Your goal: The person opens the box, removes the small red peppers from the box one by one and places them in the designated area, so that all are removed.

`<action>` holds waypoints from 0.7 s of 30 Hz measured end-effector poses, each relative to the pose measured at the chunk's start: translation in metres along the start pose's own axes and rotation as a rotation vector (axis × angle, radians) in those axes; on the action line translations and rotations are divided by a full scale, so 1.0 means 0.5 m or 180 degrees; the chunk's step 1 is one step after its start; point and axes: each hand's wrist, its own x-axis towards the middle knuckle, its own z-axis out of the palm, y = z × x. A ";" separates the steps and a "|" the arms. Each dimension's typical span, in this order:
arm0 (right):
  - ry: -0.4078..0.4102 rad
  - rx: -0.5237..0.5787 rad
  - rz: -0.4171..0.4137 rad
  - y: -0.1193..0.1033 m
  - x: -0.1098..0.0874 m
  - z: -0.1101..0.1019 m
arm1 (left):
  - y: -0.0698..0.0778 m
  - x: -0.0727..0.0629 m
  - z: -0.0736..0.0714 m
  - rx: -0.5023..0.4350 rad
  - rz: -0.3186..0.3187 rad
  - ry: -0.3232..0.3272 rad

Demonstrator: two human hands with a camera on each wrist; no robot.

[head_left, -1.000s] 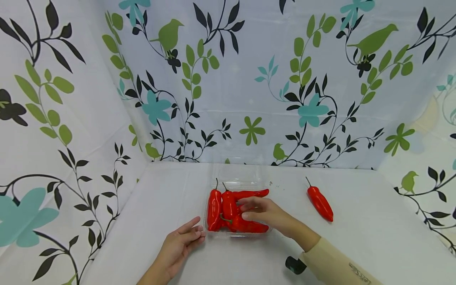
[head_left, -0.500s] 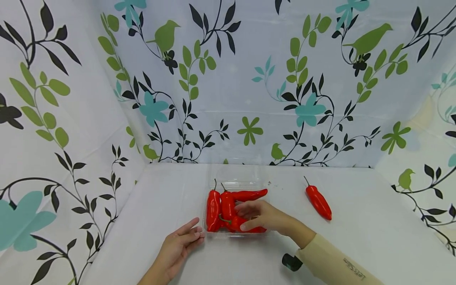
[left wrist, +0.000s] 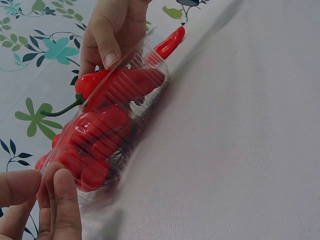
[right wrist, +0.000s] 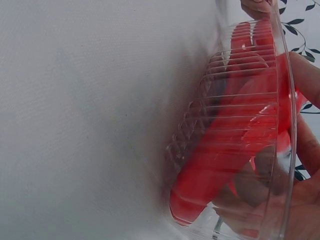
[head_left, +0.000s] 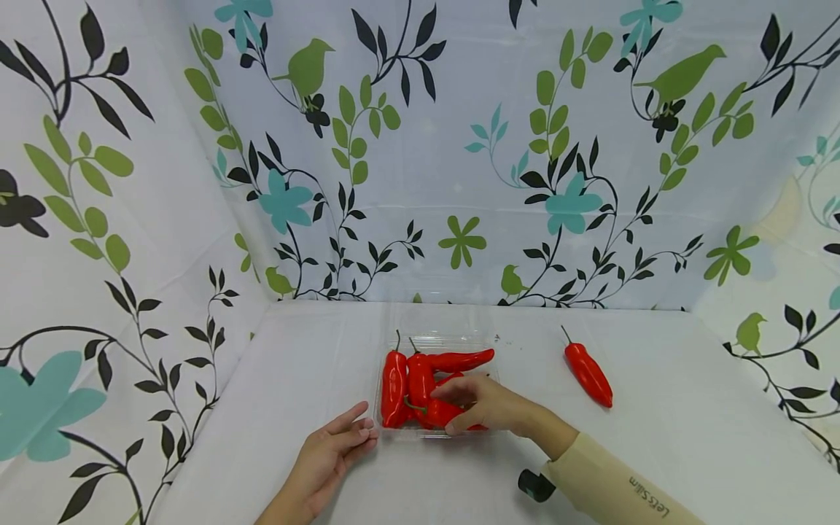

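From my seat, the relation that counts is across the front red pepper (head_left: 441,413): my right hand (head_left: 499,405) comes over it from the right, thumb on the near side, fingers on the far side, so I judge that I have it pinched across its narrow width. Its long axis runs roughly left to right along the near wall of the clear plastic box (head_left: 405,433), the green stem (head_left: 415,405) pointing left, the far end under my palm. The right hand is plainly the nearer one.

My left hand (head_left: 331,456) lies palm sideways at the box's near left corner, fingers loosely extended and gripping nothing; whether its tips touch the plastic or stop just beside it, I can't tell.

Edges: the near wall stands close by my right thumb, so a straight lift looks safer than a drag toward me. On the left, the middle pepper (head_left: 418,375) stands next to the stem and could catch it; the back pepper (head_left: 462,360) lies crosswise behind. The lid (head_left: 440,319) sits beyond the far edge. Room above looks good, and the loose pepper (head_left: 588,375) lies on the table (head_left: 663,445) well off to the right.
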 end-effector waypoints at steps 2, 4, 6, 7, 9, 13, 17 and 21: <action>0.0009 -0.0028 0.0002 0.000 -0.001 0.001 | -0.001 0.000 0.000 0.0003 0.0013 -0.0009; 0.0018 -0.0044 0.0005 -0.001 -0.002 0.002 | -0.001 0.001 -0.001 0.0009 0.0000 -0.0024; 0.0023 -0.0054 0.0011 -0.003 -0.003 0.003 | 0.000 0.001 -0.001 0.0012 -0.0020 -0.0020; 0.0024 -0.0056 0.0012 -0.003 -0.003 0.003 | 0.000 0.001 -0.001 0.0020 -0.0029 -0.0019; 0.0022 -0.0067 0.0005 -0.005 -0.004 0.003 | 0.001 0.002 -0.001 0.0035 -0.0046 -0.0019; 0.0024 -0.0068 -0.0019 -0.005 -0.005 0.003 | 0.002 0.002 0.001 0.0046 -0.0054 0.0003; 0.0018 -0.0057 -0.0050 -0.004 -0.005 0.000 | 0.003 0.001 0.002 0.0036 -0.0056 0.0019; -0.0008 0.0012 -0.0048 -0.001 -0.002 -0.006 | 0.005 0.000 0.002 0.0044 -0.0055 0.0030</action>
